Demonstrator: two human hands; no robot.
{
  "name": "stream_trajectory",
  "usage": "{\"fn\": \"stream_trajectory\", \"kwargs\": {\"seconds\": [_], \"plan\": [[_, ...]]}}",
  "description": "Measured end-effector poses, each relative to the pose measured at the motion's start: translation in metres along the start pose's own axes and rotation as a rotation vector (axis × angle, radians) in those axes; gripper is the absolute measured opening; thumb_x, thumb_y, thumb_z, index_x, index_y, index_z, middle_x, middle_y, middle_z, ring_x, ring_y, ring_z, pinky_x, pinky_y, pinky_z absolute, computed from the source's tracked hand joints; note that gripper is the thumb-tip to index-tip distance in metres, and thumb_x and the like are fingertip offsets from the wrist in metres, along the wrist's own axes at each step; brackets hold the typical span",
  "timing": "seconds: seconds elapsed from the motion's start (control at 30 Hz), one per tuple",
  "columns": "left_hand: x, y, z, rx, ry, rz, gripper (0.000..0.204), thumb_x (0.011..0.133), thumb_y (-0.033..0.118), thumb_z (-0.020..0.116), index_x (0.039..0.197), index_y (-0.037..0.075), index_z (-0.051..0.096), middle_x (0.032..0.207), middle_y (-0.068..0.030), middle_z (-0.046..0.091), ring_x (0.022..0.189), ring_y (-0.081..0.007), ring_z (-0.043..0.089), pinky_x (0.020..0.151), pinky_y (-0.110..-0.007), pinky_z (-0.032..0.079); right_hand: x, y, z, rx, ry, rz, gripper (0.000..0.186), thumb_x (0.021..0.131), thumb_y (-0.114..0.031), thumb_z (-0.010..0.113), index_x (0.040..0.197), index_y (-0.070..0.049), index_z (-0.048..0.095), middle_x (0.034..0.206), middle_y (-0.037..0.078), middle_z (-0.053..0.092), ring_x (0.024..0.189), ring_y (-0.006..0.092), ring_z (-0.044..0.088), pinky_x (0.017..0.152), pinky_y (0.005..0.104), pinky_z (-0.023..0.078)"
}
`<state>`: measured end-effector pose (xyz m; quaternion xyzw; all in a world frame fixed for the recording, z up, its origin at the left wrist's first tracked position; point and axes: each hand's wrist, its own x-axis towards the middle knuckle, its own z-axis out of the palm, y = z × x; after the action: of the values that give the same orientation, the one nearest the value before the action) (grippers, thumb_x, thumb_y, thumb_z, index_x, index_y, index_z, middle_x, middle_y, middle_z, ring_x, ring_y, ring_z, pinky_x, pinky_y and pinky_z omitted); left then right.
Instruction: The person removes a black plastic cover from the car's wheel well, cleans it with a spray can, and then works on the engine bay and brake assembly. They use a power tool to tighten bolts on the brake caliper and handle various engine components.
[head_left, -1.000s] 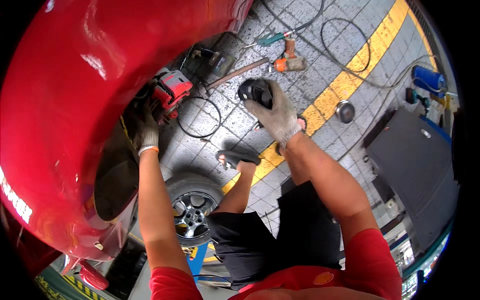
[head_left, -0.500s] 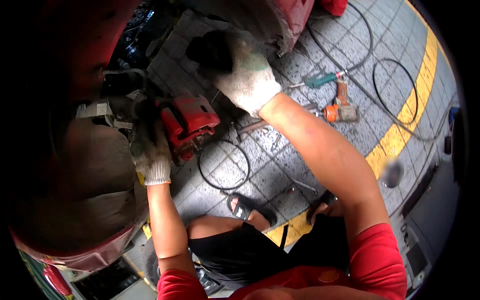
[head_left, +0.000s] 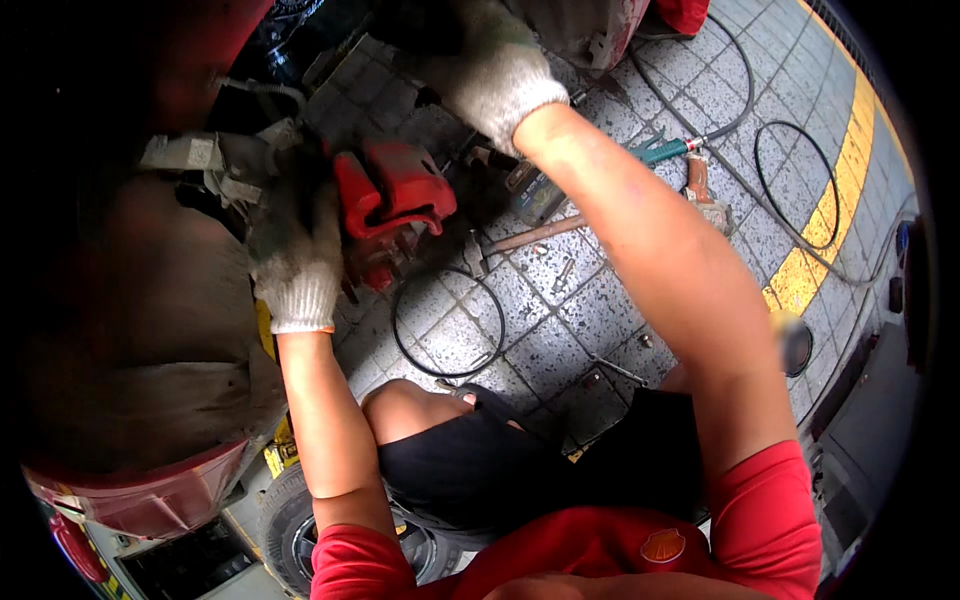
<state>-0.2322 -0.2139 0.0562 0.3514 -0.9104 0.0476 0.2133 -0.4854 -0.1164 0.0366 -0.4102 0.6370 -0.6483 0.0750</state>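
Observation:
My left hand (head_left: 295, 262), in a dirty white knit glove, grips the side of a red brake caliper (head_left: 392, 195) at the hub inside the wheel arch of a red car (head_left: 150, 490). My right hand (head_left: 492, 72), also gloved, reaches up past the caliper into the dark wheel arch. Its fingers are curled on a black part (head_left: 405, 22) that is mostly lost in shadow. A rusty brake disc (head_left: 130, 330) fills the left side below my left hand.
On the tiled floor lie a hammer (head_left: 535, 236), a black hose loop (head_left: 445, 325), a teal air tool (head_left: 662, 152) with its hoses, and a small can (head_left: 535, 192). A yellow line (head_left: 830, 225) runs at right. A removed wheel (head_left: 295, 525) lies under my knees.
My view has swung from the floor toward the wheel arch. My right hand carried the black part from over the floor up into the arch. My left hand stayed at the caliper.

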Motion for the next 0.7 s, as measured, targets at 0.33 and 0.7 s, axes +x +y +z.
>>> {"fn": "stream_trajectory", "kwargs": {"seconds": [0.33, 0.7], "plan": [[0.004, 0.001, 0.0, -0.091, 0.021, 0.022, 0.044, 0.102, 0.038, 0.061, 0.127, 0.003, 0.072, 0.125, -0.0229, 0.071, 0.115, -0.0408, 0.066, 0.1, -0.047, 0.05, 0.0, 0.008, 0.036, -0.324, 0.092, -0.184, 0.058, 0.083, -0.021, 0.081, 0.133, -0.002, 0.058, 0.115, 0.029, 0.069, 0.114, 0.0481, 0.064, 0.101, 0.0511, 0.051], [0.013, 0.007, 0.01, -0.161, 0.003, -0.108, 0.048, 0.104, 0.042, 0.056, 0.132, 0.006, 0.071, 0.129, -0.018, 0.072, 0.118, -0.0369, 0.067, 0.102, -0.044, 0.05, 0.015, 0.04, 0.025, -0.079, 0.059, -0.121, 0.062, 0.086, -0.024, 0.078, 0.138, 0.0, 0.053, 0.125, 0.032, 0.065, 0.12, 0.0485, 0.062, 0.102, 0.0519, 0.051]]}}
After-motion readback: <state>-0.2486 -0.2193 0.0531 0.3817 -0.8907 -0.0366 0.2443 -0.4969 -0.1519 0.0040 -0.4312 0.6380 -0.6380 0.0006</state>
